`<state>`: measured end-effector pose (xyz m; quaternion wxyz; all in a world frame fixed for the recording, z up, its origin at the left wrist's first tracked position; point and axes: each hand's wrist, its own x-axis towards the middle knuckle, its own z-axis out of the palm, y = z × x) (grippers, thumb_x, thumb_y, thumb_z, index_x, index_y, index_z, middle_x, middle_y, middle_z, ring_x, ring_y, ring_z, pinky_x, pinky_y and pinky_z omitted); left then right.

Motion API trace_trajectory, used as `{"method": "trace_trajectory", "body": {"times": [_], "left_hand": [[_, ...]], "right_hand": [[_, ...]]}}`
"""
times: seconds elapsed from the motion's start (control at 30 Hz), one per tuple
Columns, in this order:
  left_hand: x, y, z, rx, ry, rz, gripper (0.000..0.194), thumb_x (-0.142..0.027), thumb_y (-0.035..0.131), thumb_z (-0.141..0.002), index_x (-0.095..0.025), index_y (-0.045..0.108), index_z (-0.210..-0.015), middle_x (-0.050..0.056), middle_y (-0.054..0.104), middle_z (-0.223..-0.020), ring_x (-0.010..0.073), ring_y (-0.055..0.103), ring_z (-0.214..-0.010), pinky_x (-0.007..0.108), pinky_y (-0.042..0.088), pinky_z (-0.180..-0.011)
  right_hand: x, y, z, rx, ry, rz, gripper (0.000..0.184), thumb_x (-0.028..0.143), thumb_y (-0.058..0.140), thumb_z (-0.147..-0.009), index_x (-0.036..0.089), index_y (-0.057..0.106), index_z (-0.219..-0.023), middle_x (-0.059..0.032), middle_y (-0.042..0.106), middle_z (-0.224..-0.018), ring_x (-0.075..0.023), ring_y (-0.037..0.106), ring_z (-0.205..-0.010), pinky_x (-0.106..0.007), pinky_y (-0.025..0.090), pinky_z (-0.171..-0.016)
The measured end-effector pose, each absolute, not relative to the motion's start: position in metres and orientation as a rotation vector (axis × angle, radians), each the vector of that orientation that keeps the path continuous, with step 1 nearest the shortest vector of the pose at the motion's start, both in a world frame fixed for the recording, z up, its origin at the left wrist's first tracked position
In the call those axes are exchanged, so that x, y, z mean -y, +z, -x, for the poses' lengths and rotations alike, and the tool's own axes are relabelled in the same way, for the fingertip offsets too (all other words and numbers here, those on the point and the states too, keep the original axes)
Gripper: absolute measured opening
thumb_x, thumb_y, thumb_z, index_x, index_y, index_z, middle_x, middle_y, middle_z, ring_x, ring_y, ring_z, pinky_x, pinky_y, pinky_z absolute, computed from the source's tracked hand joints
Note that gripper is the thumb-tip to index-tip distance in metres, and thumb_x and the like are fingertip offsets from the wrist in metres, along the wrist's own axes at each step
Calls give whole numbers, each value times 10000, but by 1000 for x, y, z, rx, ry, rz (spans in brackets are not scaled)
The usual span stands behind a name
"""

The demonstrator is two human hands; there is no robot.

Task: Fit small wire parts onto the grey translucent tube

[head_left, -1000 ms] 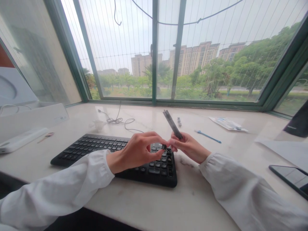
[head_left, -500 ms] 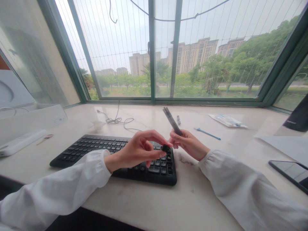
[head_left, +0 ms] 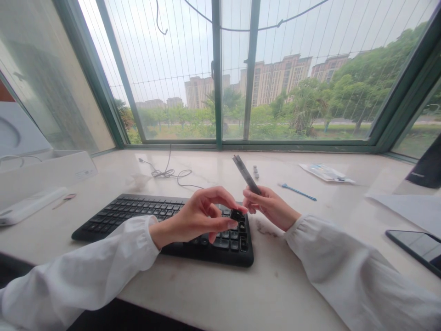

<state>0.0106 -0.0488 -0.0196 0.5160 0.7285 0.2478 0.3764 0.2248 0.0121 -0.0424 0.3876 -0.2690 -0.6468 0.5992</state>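
Note:
Between the thumb and forefinger of my left hand is a small black keycap, its hollow underside partly showing. It is held above the right end of a black keyboard. Several spots along the keyboard's right column lack caps and show bare sockets. My right hand is closed round a dark grey, flat, stick-like tool, which tilts up and to the left. The tool's lower end is hidden in the palm. The right fingertips are close to the keycap; whether they touch it I cannot tell.
Behind the hands lie small grey pieces and a coiled cable. To the right are a blue stick, a plastic packet, white paper and a phone. An open white box stands at left.
My left hand has turned the keycap so that more of its underside shows. The right fingers have drawn slightly back from it, still holding the tool. The view has shifted a little.

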Motion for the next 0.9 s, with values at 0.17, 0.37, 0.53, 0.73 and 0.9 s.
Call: {"method": "trace_trajectory", "body": {"times": [0.17,0.37,0.53,0.73,0.9], "left_hand": [[50,-20,-11,-579,903,-1758,208,-221,718,-833,-158,561,-954,83,727,-1052,20,577,-438,108,420,-388],[44,-16,-9,-638,997,-1793,225,-261,729,-824,-149,573,-942,76,707,-1059,-4,523,-427,105,397,-372],[35,-13,-5,-693,1172,-1793,237,-305,731,-823,-165,587,-948,36,695,-1012,-23,452,-390,104,353,-328],[34,-13,-5,-735,1174,-1821,275,-362,725,-821,-169,589,-964,42,690,-1016,-32,407,-385,103,324,-318],[33,-14,-5,-791,1170,-1803,288,-373,718,-826,-173,604,-999,36,681,-995,-34,403,-378,101,304,-314]], "right_hand": [[-13,-44,-225,1640,1519,685,426,559,740,-727,170,576,-676,-13,628,-580,-112,468,-539,-285,332,-568],[-15,-43,-226,1556,1446,734,403,537,748,-721,180,564,-688,-16,642,-597,-106,444,-521,-283,311,-539],[-20,-44,-230,1449,1376,779,393,505,749,-730,189,533,-644,-10,617,-586,-101,421,-509,-285,292,-516],[-21,-45,-230,1460,1374,785,380,498,743,-735,190,535,-650,-7,609,-581,-103,419,-503,-289,286,-513],[-23,-46,-231,1466,1331,817,382,507,717,-749,188,533,-649,-9,611,-585,-101,415,-500,-285,295,-514]]}}
